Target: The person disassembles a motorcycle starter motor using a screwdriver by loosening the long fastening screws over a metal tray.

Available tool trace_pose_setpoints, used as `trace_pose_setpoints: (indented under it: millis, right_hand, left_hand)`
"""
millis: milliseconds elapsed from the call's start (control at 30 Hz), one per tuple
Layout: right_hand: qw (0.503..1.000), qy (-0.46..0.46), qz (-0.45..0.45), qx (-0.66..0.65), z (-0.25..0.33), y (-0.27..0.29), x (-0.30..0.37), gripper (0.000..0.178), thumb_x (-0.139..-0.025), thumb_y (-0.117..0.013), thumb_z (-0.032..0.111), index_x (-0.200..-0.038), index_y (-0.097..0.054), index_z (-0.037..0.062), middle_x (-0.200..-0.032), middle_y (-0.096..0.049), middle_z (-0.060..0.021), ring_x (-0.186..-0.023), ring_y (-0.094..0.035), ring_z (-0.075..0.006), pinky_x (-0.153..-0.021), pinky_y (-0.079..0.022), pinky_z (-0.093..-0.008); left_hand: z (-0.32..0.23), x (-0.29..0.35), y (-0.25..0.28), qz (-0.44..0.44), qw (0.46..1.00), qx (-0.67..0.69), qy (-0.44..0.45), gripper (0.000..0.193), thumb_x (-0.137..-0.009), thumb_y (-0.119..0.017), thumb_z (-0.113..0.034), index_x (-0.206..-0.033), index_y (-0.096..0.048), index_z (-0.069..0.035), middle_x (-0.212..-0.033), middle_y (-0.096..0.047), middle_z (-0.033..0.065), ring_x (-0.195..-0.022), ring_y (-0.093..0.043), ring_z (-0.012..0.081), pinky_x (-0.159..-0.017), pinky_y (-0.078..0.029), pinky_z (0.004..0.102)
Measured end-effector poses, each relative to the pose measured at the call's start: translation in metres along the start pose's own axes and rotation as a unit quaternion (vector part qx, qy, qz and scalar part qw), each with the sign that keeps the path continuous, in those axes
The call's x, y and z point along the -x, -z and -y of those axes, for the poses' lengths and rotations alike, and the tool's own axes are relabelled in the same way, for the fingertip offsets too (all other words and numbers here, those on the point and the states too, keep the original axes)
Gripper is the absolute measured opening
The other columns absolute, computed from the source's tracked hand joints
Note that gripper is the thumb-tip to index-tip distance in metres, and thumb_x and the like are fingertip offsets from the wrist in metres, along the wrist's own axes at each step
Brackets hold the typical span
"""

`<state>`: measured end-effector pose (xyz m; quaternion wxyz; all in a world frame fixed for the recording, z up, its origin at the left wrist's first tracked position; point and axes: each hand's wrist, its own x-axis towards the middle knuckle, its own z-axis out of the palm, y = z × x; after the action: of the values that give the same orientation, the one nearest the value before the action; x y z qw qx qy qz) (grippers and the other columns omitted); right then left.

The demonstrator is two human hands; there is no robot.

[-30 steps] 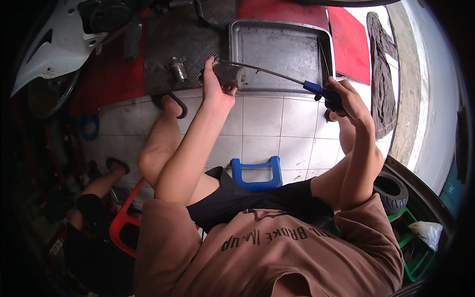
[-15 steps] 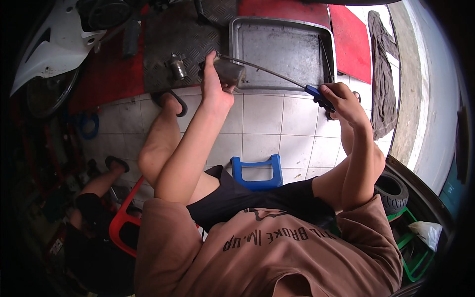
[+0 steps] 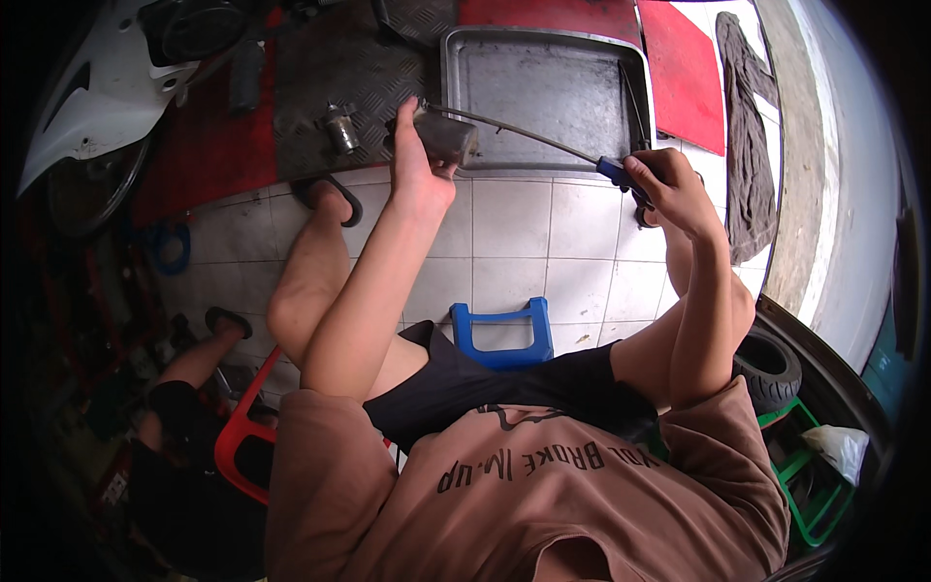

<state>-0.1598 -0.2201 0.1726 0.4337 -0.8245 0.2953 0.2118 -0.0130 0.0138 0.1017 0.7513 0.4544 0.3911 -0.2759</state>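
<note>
My left hand (image 3: pixel 422 177) is wrapped round a dark grey, roughly cylindrical part (image 3: pixel 448 139), held over the near left corner of a shallow metal tray (image 3: pixel 543 82). In my right hand (image 3: pixel 676 189) is a tool with a blue handle (image 3: pixel 613 171) and a long thin metal shaft; its exact kind is unclear. The shaft slants across the tray, its far end at the upper side of the grey part by my left fingertips. Whether the tip enters the part is hidden. A silver metal cylinder (image 3: pixel 341 132) stands left of my left hand on the dark patterned mat.
Beyond my left side is a white motorcycle panel (image 3: pixel 107 107). A dark cloth (image 3: pixel 747 145) lies at the right. Between my legs is a blue stool (image 3: pixel 499 354). A tyre (image 3: pixel 766 369) and a green stool (image 3: pixel 810 495) are at my right; another person's leg (image 3: pixel 199 354) shows at left.
The view has shifted slightly. Both hands keep their holds, and the blue-handled tool still slants toward the grey part with almost no visible movement.
</note>
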Motion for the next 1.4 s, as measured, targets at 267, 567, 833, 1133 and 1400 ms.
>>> trace_pose_setpoints:
  millis: [267,567,833,1133,1400]
  right_hand:
    - [0.973,0.216,-0.070,-0.041,-0.024,-0.001,-0.005,0.027,-0.087,-0.065,0.024,-0.090,-0.061,-0.0029,-0.065,-0.056,-0.0054,-0.060,-0.054,-0.0097,-0.052,-0.043,-0.0283]
    - [0.988,0.136,-0.016,0.077,-0.024,0.006,0.001,0.033,-0.096,-0.051,0.027,-0.086,-0.061,-0.0036,-0.063,-0.058,-0.0115,-0.055,-0.056,-0.0178,-0.055,-0.045,-0.0321]
    - [0.982,0.173,0.004,0.073,-0.018,0.008,0.008,0.035,-0.094,-0.055,0.032,-0.104,-0.062,-0.0004,-0.079,-0.062,-0.0120,-0.065,-0.059,-0.0167,-0.060,-0.047,-0.0298]
    - [0.981,0.153,0.021,0.122,-0.034,0.013,-0.009,0.030,-0.088,-0.064,0.027,-0.100,-0.062,-0.0001,-0.069,-0.058,-0.0104,-0.063,-0.057,-0.0173,-0.060,-0.045,-0.0297]
    - [0.987,0.144,-0.027,0.068,-0.026,0.007,-0.002,0.020,-0.088,-0.062,0.018,-0.097,-0.062,0.0001,-0.070,-0.064,-0.0172,-0.061,-0.060,-0.0251,-0.061,-0.046,-0.0366]
  left_hand:
    - [0.012,0.006,-0.007,-0.005,1.000,-0.018,0.022,0.053,-0.075,-0.072,-0.047,-0.108,-0.056,-0.009,-0.105,-0.052,0.0043,-0.095,-0.052,0.0151,-0.086,-0.045,0.0314]
    - [0.020,0.001,-0.006,0.003,0.999,-0.026,0.036,0.056,-0.074,-0.072,-0.050,-0.110,-0.055,-0.011,-0.109,-0.049,0.0047,-0.100,-0.049,0.0150,-0.087,-0.044,0.0325]
    - [0.022,-0.002,-0.003,0.006,0.998,-0.038,0.042,0.056,-0.074,-0.072,-0.048,-0.111,-0.054,-0.010,-0.108,-0.049,0.0050,-0.099,-0.048,0.0165,-0.088,-0.045,0.0327]
    - [0.023,0.000,-0.004,0.004,0.998,-0.042,0.043,0.058,-0.074,-0.073,-0.049,-0.111,-0.053,-0.009,-0.107,-0.049,0.0056,-0.101,-0.049,0.0169,-0.090,-0.046,0.0340]
    - [0.027,-0.001,-0.002,0.009,0.998,-0.051,0.044,0.057,-0.074,-0.072,-0.049,-0.110,-0.054,-0.009,-0.107,-0.050,0.0052,-0.099,-0.050,0.0160,-0.088,-0.045,0.0330]
